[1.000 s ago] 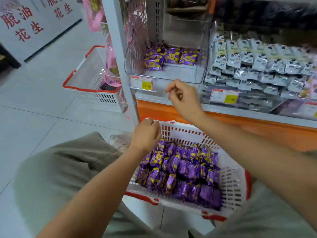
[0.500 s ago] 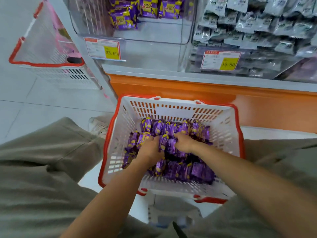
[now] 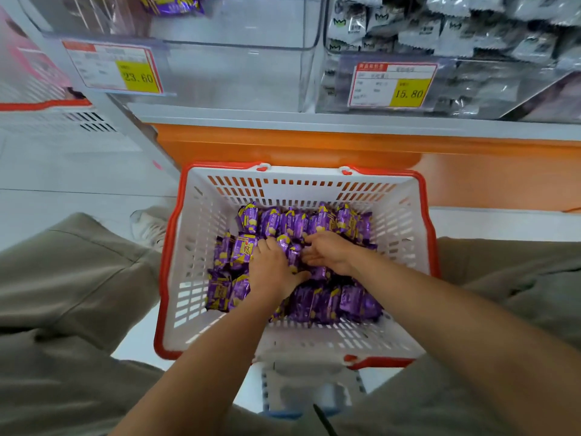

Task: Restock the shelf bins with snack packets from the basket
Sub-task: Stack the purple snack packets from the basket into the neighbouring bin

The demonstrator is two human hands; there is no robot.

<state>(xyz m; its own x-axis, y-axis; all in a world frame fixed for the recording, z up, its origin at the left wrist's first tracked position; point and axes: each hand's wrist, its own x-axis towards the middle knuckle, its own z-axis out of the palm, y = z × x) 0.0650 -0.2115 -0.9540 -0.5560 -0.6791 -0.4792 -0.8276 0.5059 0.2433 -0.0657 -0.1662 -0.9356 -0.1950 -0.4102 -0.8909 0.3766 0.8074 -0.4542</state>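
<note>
While inside the basket [image 3: 201,221]: both hands among snack packets [image 3: 330,302];
Left hand [image 3: 272,270]: grip unclear;
Right hand [image 3: 330,254]: fingers straight

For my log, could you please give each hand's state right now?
Left hand: on the purple packets, grip cannot be told.
Right hand: open, laid against the packets.

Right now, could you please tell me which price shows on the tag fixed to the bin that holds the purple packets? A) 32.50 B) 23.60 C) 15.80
B: the price tag on the front of the clear bin that holds the purple packets reads 23.60 on its yellow patch.
</note>
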